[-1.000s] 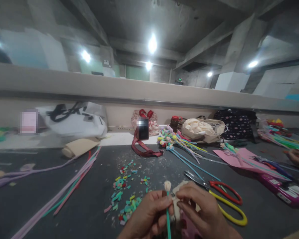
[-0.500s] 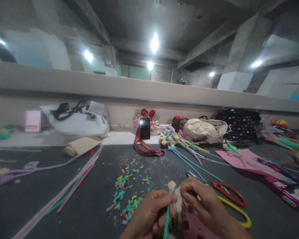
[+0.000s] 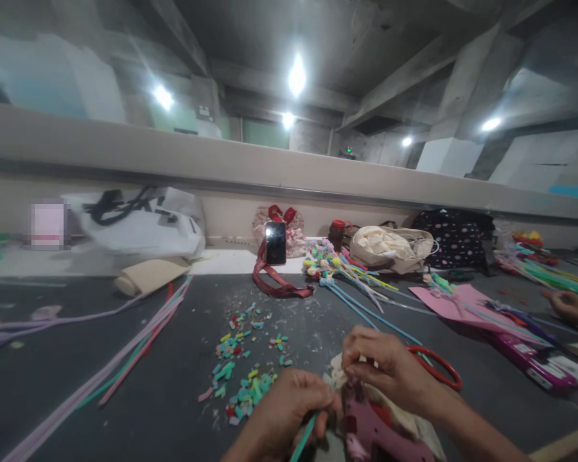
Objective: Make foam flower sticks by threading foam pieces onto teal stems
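My left hand (image 3: 285,412) is curled into a pinch around a teal pipe-cleaner stem (image 3: 300,443) near the bottom edge. Just to its right, my right hand (image 3: 383,369) has its fingers pressed together on a cream fluffy piece (image 3: 336,369) at the stem's top. Below the right hand lies a pink glue gun (image 3: 380,430) on a cream cloth. Red and yellow scissors (image 3: 438,367) lie on the dark table right behind the right hand, partly hidden by it.
Small coloured cut scraps (image 3: 241,366) litter the dark table (image 3: 139,410) ahead. Long pipe cleaners (image 3: 125,359) lie to the left. A phone (image 3: 275,242), finished pipe-cleaner flowers (image 3: 332,266), bags and a pink sheet (image 3: 450,301) sit farther back. Another person's hand (image 3: 571,307) rests at the right edge.
Both hands have dropped lower in view, and the stem's fluffy tip is now hidden between them. The right hand has shifted over the scissors. The glue gun shows more.
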The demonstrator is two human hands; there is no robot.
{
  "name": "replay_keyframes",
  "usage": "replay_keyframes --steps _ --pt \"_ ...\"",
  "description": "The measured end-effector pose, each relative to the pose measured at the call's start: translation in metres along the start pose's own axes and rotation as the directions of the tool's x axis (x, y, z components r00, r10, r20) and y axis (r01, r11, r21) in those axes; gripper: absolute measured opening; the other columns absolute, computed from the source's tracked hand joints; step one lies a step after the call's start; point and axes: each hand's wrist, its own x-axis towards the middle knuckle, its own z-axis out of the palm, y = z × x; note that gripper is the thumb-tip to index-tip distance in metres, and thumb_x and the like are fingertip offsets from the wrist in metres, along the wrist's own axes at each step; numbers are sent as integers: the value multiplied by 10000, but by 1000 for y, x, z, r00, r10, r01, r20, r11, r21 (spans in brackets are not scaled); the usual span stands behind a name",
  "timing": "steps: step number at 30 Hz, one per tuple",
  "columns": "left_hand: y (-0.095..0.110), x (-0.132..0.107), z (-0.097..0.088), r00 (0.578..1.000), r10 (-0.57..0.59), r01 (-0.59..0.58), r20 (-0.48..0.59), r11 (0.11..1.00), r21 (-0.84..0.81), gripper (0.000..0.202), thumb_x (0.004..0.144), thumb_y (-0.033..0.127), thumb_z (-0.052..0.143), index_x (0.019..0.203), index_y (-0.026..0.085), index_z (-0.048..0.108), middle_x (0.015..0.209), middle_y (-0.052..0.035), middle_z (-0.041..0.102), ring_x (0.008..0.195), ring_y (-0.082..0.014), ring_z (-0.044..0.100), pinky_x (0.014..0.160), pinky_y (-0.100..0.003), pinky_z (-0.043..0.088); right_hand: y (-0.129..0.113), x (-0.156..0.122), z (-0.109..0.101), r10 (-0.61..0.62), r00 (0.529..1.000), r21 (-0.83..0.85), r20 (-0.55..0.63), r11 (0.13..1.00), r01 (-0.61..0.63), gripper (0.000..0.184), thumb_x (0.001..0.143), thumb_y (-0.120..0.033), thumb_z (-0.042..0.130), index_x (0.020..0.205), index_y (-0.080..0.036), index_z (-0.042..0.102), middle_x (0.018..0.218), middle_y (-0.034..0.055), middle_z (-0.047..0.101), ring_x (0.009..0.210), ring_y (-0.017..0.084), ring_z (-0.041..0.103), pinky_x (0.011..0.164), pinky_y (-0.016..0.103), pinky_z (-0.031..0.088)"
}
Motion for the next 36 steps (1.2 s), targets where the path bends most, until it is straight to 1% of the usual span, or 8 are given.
replay_keyframes --steps 4,9,13,17,22,27,31,36 --pt "0 -1 2 1000 -2 1 11 998 55 186 604 215 488 563 92 622 307 36 455 230 -25 247 287 -173 107 0 1 0 -26 999 -57 30 998 27 143 814 -191 478 706 -165 568 741 5 534 699 104 512 627 213 380" --pt "-2 -1 2 1000 4 -5 15 997 73 192 614 215 476 577 98 624 307 43 447 235 -27 242 295 -176 109 -3 2 -1 -42 996 -149 73 987 52 143 815 -202 479 720 -173 582 732 4 538 703 110 509 626 213 375" --pt "0 -3 3 1000 22 -21 -2 996 90 184 611 221 490 568 99 621 301 47 436 236 -25 229 300 -179 90 -5 4 -2 -62 993 -187 101 979 80 157 822 -188 462 722 -171 583 745 12 548 717 113 510 635 214 376" --pt "2 -4 5 1000 11 -11 -2 997 78 175 605 210 494 553 99 619 298 50 429 245 -24 249 307 -171 113 -3 5 -1 -84 990 -208 110 973 105 165 827 -171 451 721 -169 577 759 18 560 720 112 510 644 222 374" --pt "4 -4 4 1000 11 -13 26 998 57 187 606 243 508 556 100 618 289 54 420 224 -23 226 295 -179 87 -1 3 0 -115 986 -215 120 967 139 165 836 -187 444 734 -169 572 793 25 577 731 113 508 673 240 373" --pt "3 -3 2 998 18 -19 54 1000 14 190 606 251 510 553 101 613 292 51 423 219 -22 221 289 -182 86 -4 3 1 -131 985 -284 117 945 159 178 846 -202 431 737 -172 569 807 32 576 743 119 503 690 251 365" --pt "1 -1 2 998 39 -39 49 999 4 186 617 240 511 558 96 613 301 48 427 230 -19 231 295 -178 86 -7 4 1 -151 977 -344 149 919 195 190 854 -180 409 739 -172 560 786 33 577 739 128 492 688 260 360" --pt "-1 0 1 998 43 -42 52 999 -18 184 629 238 507 572 97 611 303 52 423 231 -20 224 290 -179 88 -7 6 2 -166 970 -373 175 901 221 200 856 -163 397 747 -169 565 786 37 578 739 127 495 691 262 368"
